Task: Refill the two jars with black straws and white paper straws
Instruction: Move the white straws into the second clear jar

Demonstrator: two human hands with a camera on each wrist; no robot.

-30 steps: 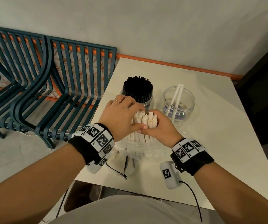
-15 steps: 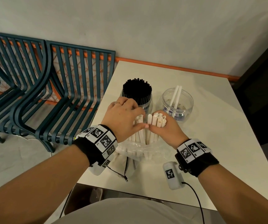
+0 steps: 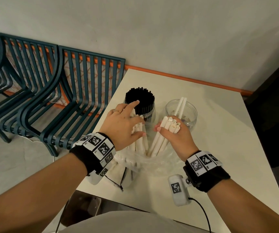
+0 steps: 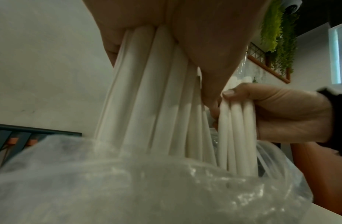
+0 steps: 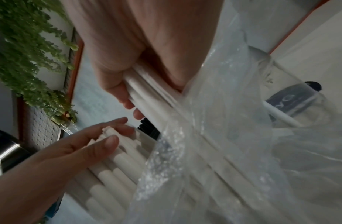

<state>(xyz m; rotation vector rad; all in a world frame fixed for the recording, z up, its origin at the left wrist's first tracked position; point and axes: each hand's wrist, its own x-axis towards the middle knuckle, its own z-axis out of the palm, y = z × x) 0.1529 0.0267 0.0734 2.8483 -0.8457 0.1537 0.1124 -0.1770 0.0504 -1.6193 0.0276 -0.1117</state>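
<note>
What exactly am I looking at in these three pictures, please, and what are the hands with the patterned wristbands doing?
No robot here: a person works with bare hands, wearing marker bands and small cameras. The large picture comes from a camera on the head, looking down at a white table. The other two come from wrist cameras that look along each hand, so everything appears very close.

On the table stand two clear jars: the left jar is packed with black straws; the right jar holds only two white paper straws. In front lies a clear plastic bag of white paper straws.

The right hand grips a bundle of white straws whose lower ends are in the bag. The left hand holds the remaining straws in the bag.
</note>
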